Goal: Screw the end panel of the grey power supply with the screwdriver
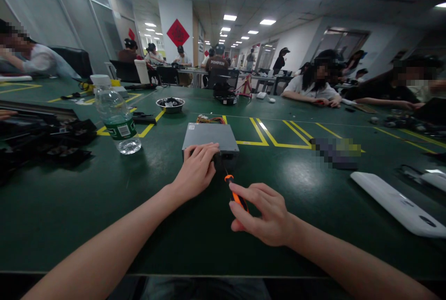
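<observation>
A grey metal computer power supply point(210, 135) lies on the green table in front of me, its bundle of coloured cables point(211, 120) at the far side. My left hand point(198, 167) rests on its near left edge, fingers curled over the top and front. In my right hand point(263, 214) is a screwdriver point(239, 200) with an orange and black handle, pinched between thumb and fingers. Its thin shaft points away from me toward the front face of the power supply, close to the socket. Whether the tip touches a screw is too small to tell.
A water bottle point(120, 123) stands at the left, near a pile of black parts point(52, 137). Behind is a metal bowl point(170, 105) with small parts. To the right lie a blurred dark object point(334, 153) and a white casing point(397, 205). Several people sit around.
</observation>
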### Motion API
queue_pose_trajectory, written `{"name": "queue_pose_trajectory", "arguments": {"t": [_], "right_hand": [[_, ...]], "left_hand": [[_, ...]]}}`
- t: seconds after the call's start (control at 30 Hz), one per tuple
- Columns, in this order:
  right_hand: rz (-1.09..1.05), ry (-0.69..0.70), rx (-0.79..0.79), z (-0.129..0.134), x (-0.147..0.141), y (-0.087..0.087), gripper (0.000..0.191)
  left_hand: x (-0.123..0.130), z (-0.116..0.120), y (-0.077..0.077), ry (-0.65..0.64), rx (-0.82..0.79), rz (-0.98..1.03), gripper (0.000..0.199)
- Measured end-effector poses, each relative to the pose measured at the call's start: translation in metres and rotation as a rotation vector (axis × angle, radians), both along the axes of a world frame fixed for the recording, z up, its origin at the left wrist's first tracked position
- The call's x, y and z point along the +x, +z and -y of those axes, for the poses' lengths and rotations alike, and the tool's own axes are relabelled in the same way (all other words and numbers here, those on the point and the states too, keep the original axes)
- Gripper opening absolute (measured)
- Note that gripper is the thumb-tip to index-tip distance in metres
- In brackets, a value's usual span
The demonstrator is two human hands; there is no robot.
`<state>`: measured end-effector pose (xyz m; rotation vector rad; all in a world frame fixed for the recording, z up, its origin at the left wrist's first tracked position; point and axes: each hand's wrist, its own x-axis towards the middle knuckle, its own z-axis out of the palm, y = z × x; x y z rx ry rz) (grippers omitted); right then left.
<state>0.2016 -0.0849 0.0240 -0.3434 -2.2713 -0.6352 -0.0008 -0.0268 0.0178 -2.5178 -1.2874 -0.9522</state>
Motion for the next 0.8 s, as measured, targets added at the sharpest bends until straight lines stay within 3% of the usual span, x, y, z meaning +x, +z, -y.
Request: {"name": "queue_pose_trajectory", "arguments": {"t": [0.17,0.27,0.4,0.6,0.8], "right_hand": [[-0.054,-0.005,-0.004,-0.004,0.0,-0.001,0.022],[-0.027,-0.006,-0.02,-0.007,0.001,-0.003,0.007],[-0.034,-0.037,-0.028,-0.005,-0.003,-0.004,0.016],[-0.074,-0.096,-0.017,0.001,-0.016,0.002,0.011],[-0.061,-0.102,-0.006,-0.007,-0.003,-0.001,0.012]], "left_hand": [[0.001,-0.005,-0.005,0.014,0.056,-0.054,0.041],[0.001,-0.007,-0.006,0.016,0.059,-0.06,0.041],[0.002,-0.009,-0.01,0.037,0.077,-0.045,0.041],[0.002,-0.011,-0.013,0.032,0.084,-0.018,0.04],[0.004,-0.01,-0.011,0.043,0.074,-0.004,0.038]]}}
